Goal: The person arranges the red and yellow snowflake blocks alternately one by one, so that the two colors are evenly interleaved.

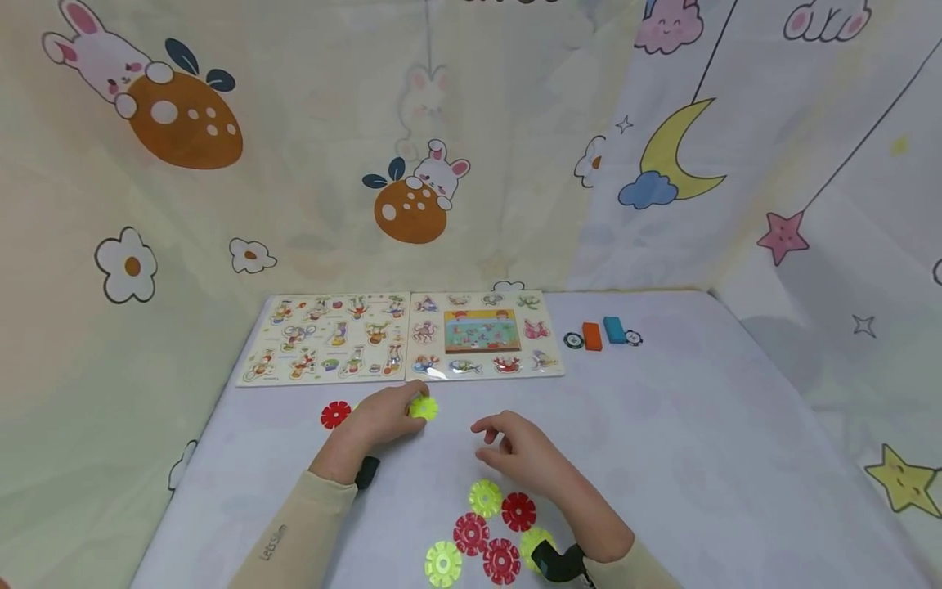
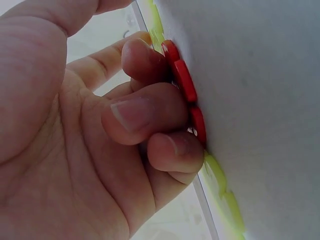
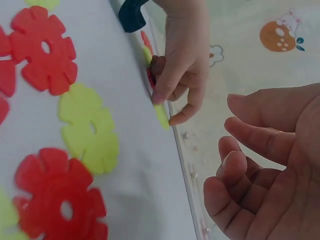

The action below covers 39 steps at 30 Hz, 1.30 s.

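My left hand (image 1: pixel 379 419) reaches over a row of flower-shaped plastic discs. Its thumb and index finger pinch a yellow-green disc (image 1: pixel 423 408) by the edges, flat at the table surface. Below the other curled fingers, a red disc (image 2: pixel 185 80) shows in the left wrist view, with another yellow-green disc (image 2: pixel 216 172) beyond it. One more red disc (image 1: pixel 336 415) lies left of the hand. My right hand (image 1: pixel 524 451) hovers to the right, its fingers loosely bent and holding nothing. Nearer me lie several loose discs, among them a red disc (image 1: pixel 471 534) and a yellow-green disc (image 1: pixel 486 498).
Two picture puzzle boards (image 1: pixel 331 339) (image 1: pixel 482 368) lie side by side along the back. To their right stand an orange block (image 1: pixel 592 336), a blue block (image 1: pixel 614 330) and two small round chips (image 1: pixel 573 340) (image 1: pixel 634 338). A printed cloth (image 1: pixel 309 204) hangs behind the white table (image 1: pixel 699 458).
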### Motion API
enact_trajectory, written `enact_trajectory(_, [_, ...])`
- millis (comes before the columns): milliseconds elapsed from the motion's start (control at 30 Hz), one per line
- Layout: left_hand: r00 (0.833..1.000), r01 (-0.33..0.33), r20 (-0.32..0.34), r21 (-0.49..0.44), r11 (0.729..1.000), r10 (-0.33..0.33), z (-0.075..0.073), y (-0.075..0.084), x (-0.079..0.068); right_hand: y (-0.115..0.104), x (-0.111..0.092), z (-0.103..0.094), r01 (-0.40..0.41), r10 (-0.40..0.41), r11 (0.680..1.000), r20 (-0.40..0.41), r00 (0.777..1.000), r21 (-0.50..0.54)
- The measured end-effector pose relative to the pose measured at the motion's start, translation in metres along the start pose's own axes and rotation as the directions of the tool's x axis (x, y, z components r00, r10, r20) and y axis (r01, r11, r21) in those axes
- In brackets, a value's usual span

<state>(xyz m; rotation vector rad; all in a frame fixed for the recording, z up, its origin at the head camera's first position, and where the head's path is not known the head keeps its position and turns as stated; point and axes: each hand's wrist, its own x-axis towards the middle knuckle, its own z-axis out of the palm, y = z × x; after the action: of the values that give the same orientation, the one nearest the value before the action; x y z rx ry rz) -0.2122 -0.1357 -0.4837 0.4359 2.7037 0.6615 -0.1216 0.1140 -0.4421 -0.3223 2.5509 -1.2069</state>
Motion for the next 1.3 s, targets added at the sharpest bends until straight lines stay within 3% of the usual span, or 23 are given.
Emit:
enact_trajectory(133, [1.0,-0.011,0.001,0.002,1.0,0.011,0.0,0.0,0.0,0.013,-0.015,-0.004,-0.019,0.019,1.0,0.012,1.0,0.014])
enact_trajectory(333, [1.0,0.007,0.005,0.022,1.0,-0.007,0.001,-0.001,0.001,0.038,-0.033,-0.003,-0.116,0.113,0.992,0.068,0.991,0.041])
enact_trajectory(600, [1.0,0.01,0.003,0.023,1.0,-0.01,-0.001,0.0,0.001,0.056,-0.043,0.006,-0.202,0.207,0.977,0.083,0.975,-0.067])
enact_trajectory(967, [1.0,0.015,0.003,0.006,1.0,-0.015,0.0,-0.001,0.0,0.052,-0.04,0.02,-0.267,0.277,0.944,0.028,0.96,-0.197])
enact_trajectory(1067, [1.0,0.009,0.003,0.003,1.0,-0.009,0.0,-0.001,-0.001,0.047,-0.041,0.02,-0.267,0.279,0.949,0.051,0.959,-0.167])
enact_trajectory(1300, [1.0,-0.012,-0.008,-0.006,1.0,0.012,0.001,-0.002,-0.001,0.033,-0.042,0.011,-0.192,0.193,0.981,0.134,0.972,-0.019])
